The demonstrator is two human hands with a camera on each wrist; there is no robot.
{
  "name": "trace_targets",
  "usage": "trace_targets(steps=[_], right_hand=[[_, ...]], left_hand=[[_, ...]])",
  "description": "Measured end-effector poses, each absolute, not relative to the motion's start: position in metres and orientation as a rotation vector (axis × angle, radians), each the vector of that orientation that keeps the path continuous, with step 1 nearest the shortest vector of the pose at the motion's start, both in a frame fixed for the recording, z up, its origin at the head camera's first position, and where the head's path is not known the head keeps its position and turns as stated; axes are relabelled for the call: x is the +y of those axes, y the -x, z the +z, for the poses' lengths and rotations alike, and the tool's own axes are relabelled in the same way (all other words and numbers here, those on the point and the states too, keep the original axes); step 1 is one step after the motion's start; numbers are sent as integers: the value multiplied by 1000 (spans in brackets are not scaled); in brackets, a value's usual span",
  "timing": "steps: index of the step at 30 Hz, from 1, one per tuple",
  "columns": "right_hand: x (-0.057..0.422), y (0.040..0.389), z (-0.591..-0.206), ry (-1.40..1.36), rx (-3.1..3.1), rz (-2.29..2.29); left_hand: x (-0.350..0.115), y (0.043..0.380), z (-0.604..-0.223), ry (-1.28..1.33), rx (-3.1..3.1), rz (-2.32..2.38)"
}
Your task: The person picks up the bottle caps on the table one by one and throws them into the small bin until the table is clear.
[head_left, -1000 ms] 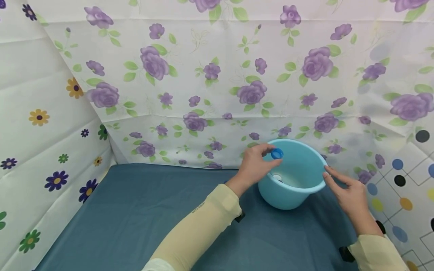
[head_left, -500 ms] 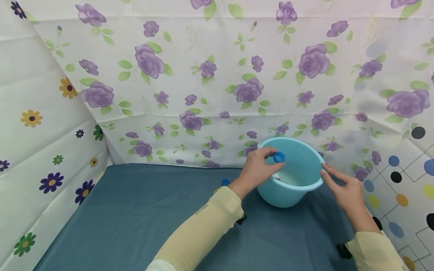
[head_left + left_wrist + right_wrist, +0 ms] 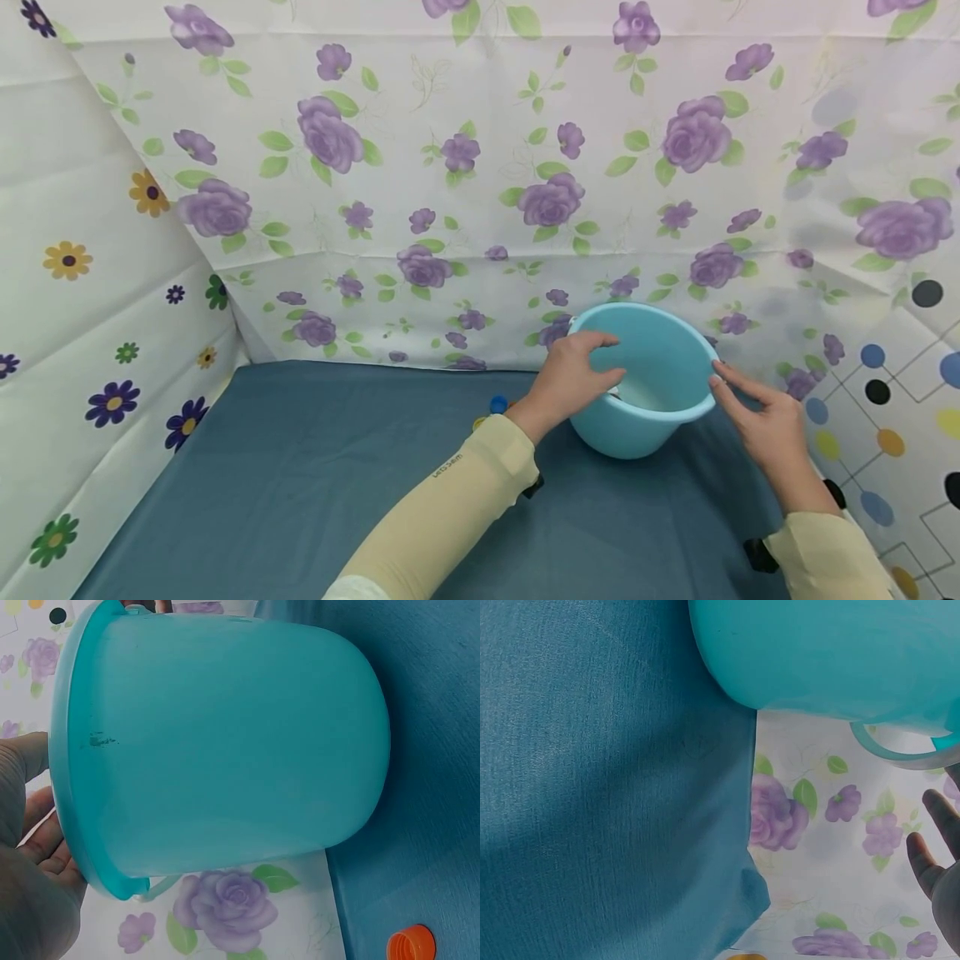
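A light-blue bucket (image 3: 626, 435) stands on the table by the back curtain, its wall filling much of the left wrist view. Over its near left rim is my left hand (image 3: 573, 375), thumb and index finger spread with nothing between them. In the left wrist view, that hand's fingers (image 3: 45, 844) show beside the rim. My right hand (image 3: 765, 425) pinches the bucket's right rim between thumb and index finger. A small white item (image 3: 614, 390) shows inside the bucket, mostly hidden by the left hand. The blue bottle cap is out of sight.
Behind my left wrist lie a blue cap (image 3: 498, 405) and a partly hidden yellow one (image 3: 477, 423). An orange cap (image 3: 412, 943) sits on the blue tablecloth (image 3: 337, 467). Flowered curtains (image 3: 375, 167) rise behind and at the left.
My left thumb and index finger held a blue bottle cap over the bucket; they have let it go and it is no longer visible. The right hand stays on the rim.
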State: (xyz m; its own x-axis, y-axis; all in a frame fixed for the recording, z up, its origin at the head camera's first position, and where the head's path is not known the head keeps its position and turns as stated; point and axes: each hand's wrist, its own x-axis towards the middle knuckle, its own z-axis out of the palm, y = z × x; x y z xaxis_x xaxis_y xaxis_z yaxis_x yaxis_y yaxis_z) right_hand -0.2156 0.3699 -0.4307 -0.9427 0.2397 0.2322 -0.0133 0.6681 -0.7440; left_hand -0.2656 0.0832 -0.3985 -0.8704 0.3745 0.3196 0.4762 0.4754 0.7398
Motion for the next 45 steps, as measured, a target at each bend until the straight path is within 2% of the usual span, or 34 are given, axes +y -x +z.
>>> trace_targets(steps=[13, 23, 45], right_hand=[[369, 218, -433, 166, -2567, 1125], [370, 218, -432, 185, -2565, 1109], [370, 214, -431, 204, -2602, 1112]], left_hand=[[74, 262, -394, 754, -2589, -1382], [37, 263, -390, 686, -2461, -1391], [-63, 253, -448, 366, -2570, -1188]])
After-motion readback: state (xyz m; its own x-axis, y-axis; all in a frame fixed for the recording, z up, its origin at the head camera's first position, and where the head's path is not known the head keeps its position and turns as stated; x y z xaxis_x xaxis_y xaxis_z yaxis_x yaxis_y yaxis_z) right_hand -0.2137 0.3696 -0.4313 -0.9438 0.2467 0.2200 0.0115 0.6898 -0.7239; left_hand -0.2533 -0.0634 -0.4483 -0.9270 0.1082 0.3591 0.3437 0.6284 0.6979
